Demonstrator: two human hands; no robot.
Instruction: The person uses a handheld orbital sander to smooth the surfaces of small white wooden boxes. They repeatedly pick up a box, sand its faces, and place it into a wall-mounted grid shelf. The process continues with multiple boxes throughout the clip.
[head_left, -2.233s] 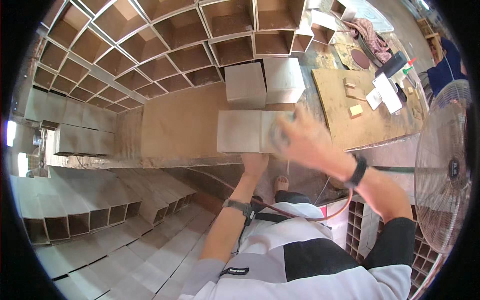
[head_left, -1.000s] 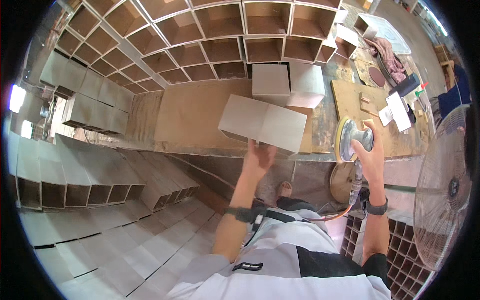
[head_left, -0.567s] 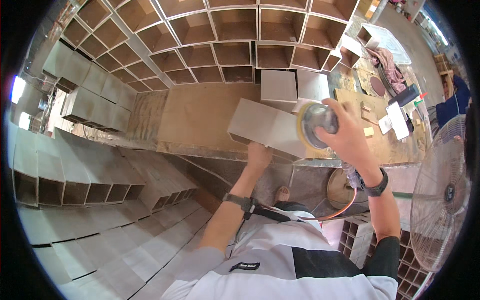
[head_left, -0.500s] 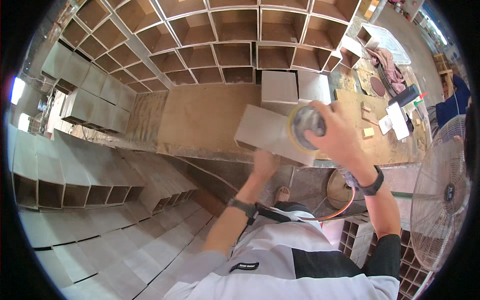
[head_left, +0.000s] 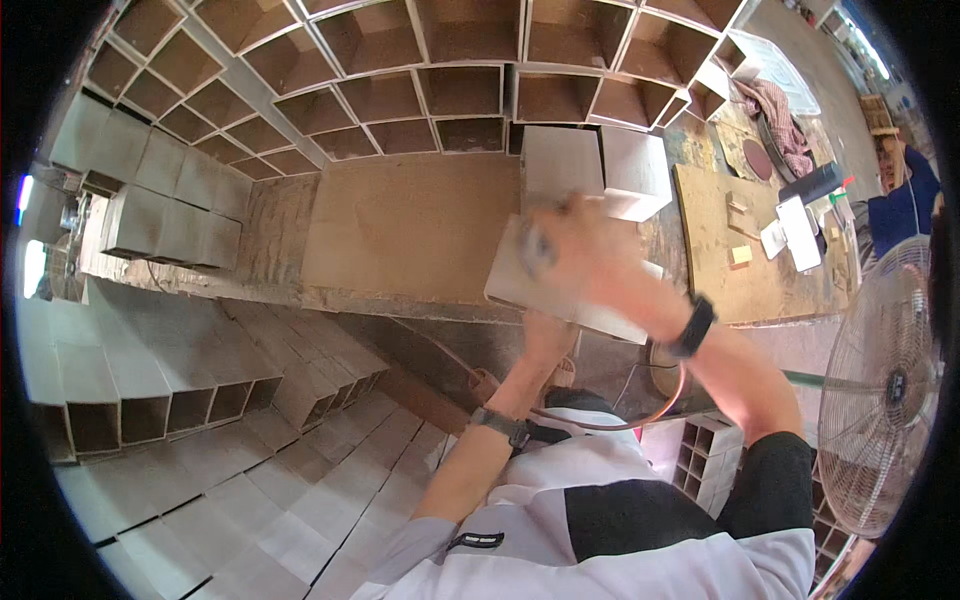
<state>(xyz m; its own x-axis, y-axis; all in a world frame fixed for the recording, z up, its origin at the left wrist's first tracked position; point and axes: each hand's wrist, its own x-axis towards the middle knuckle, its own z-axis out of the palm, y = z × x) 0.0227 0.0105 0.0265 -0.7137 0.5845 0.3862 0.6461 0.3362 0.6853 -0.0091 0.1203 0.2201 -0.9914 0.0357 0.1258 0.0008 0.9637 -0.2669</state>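
Observation:
A pale grey-white open-ended box (head_left: 508,268) lies at a slant on the workbench, its near side at the bench's front edge. My right hand (head_left: 592,250) is closed around a round hand-held sander (head_left: 537,250) on the box's upper face, toward its left end. Motion smears both sander and fingers. At the box's near edge, my left hand (head_left: 548,338) grips from below, its fingertips partly hidden. A hose (head_left: 668,402) curves below my right forearm. Two more pale boxes (head_left: 562,165) stand just behind the one in my hand.
Stacked open-fronted boxes (head_left: 460,90) wall off the bench's back. More box stacks (head_left: 150,375) fill the left side. On the right lie a board (head_left: 710,240) with small wooden blocks (head_left: 740,256), a phone (head_left: 798,235) and a checked cloth (head_left: 775,120). A fan (head_left: 890,390) stands far right.
My right hand has swept the sander leftward along the box's upper face. My left hand stays at the near edge, and the view has shifted slightly.

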